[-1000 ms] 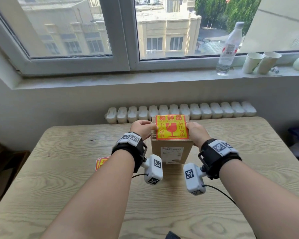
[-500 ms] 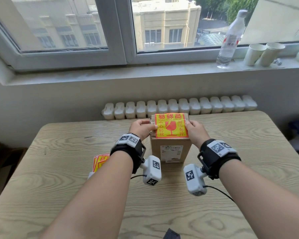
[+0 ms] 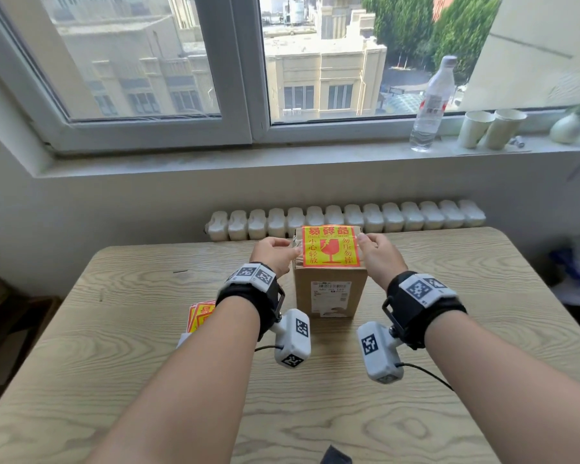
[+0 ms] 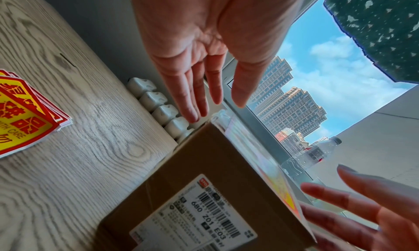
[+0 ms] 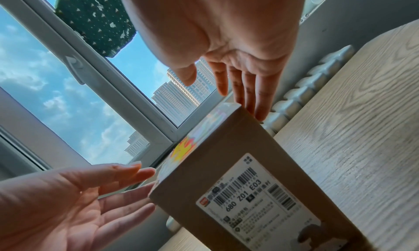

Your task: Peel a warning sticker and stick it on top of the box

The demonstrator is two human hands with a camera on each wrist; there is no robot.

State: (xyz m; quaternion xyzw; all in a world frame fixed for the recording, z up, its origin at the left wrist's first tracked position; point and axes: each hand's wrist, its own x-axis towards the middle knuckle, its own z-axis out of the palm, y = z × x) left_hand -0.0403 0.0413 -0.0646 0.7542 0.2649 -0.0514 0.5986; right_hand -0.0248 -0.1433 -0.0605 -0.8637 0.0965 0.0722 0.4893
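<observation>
A brown cardboard box [image 3: 330,296] stands upright on the wooden table [image 3: 114,363], its barcode label facing me. A yellow and red warning sticker [image 3: 330,246] lies flat on its top. My left hand [image 3: 290,251] is at the top's left edge and my right hand [image 3: 365,242] at its right edge. In the wrist views the left hand [image 4: 215,100] and right hand [image 5: 217,88] show straight, spread fingers holding nothing, close beside the box [image 4: 204,174] [image 5: 226,156]. Whether the fingertips touch it is unclear.
A stack of spare warning stickers [image 3: 201,314] [image 4: 20,115] lies on the table left of my left wrist. A white radiator [image 3: 345,219] runs behind the table's far edge. On the windowsill stand a water bottle [image 3: 431,105] and two paper cups [image 3: 489,128].
Both hands were resting on the sticker's side edges on the box top; now they have drawn slightly outward with fingers straightened. The sticker stays on the box.
</observation>
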